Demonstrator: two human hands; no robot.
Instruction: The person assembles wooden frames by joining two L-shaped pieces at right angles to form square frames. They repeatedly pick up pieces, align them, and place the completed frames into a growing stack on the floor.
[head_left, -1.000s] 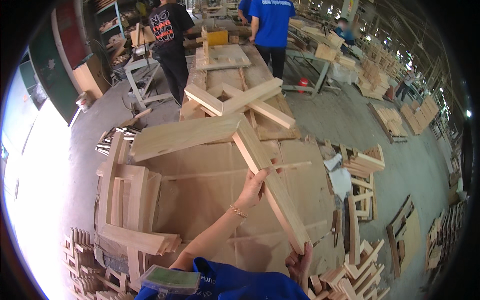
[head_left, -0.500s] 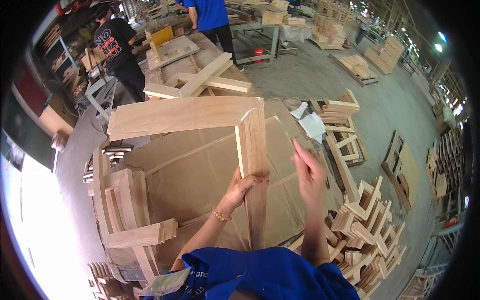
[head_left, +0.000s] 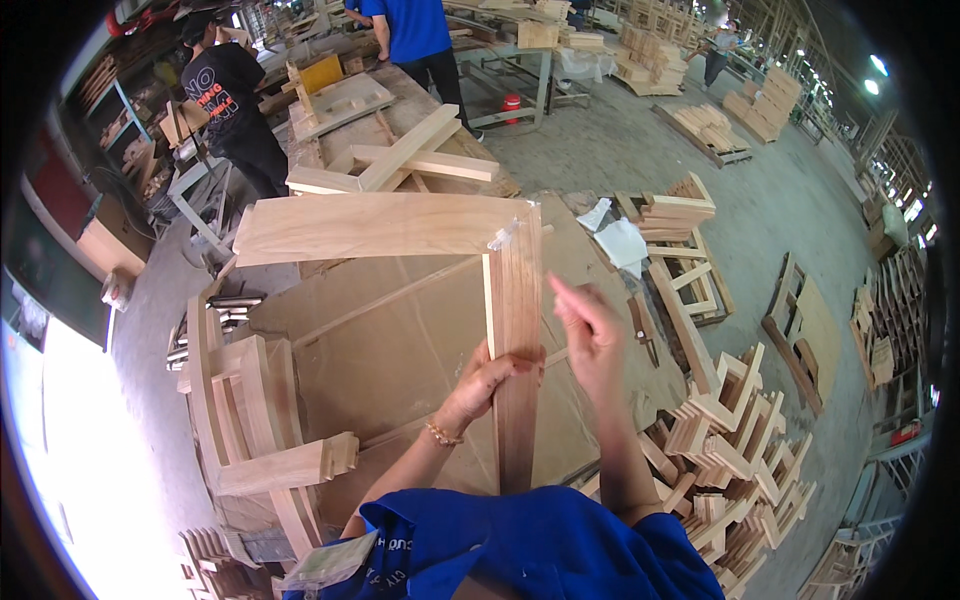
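An L-shaped wooden frame piece (head_left: pixel 370 228) stands in front of me, one board running left from the top and the other coming down toward my body. My left hand (head_left: pixel 487 385) is closed around the lower board. At the corner joint lies a patch of whitish paste (head_left: pixel 505 236). Just right of that board is my right hand (head_left: pixel 590 325), its fingers pinched and partly blurred. It holds a thin blade-like tool, which barely shows now.
Brown cardboard (head_left: pixel 400 330) covers the bench below. Assembled wooden frames (head_left: pixel 255 400) stand at left; stacked angled pieces (head_left: pixel 740 450) fill the lower right. White paper (head_left: pixel 622 245) lies at the right edge. Crossed wooden pieces (head_left: pixel 410 150) lie beyond. Other people (head_left: pixel 415 35) stand farther off.
My right hand has moved left toward the frame piece. The whitish patch at the joint looks larger. The frame piece has shifted slightly right, still in my left hand.
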